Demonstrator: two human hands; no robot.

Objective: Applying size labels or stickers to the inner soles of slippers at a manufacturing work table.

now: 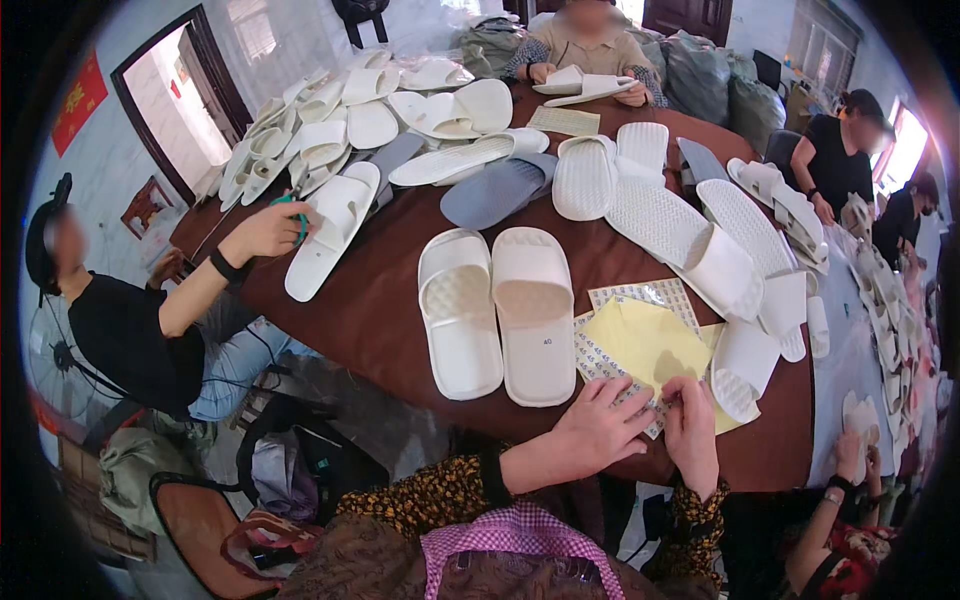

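Observation:
A pair of white slide slippers (535, 315) lies side by side in front of me, toes away, with a small dark mark on the right insole. To their right are sheets of small printed stickers (650, 297) with a yellow backing sheet (640, 340) on top. My left hand (590, 430) reaches over the near edge of these sheets, its fingers stretched out and apart. Close beside it, my right hand (691, 425) has its thumb and fingertips pinched at the near edge of the sticker sheet. Whether a loose sticker is between them is too small to see.
White slippers (440, 110) are heaped at the back left, with a grey slipper (495, 195) nearer. More white slippers (715, 260) line the right of the brown table (380, 340). Co-workers sit around; one at the left holds green-handled scissors (290, 208) by a slipper.

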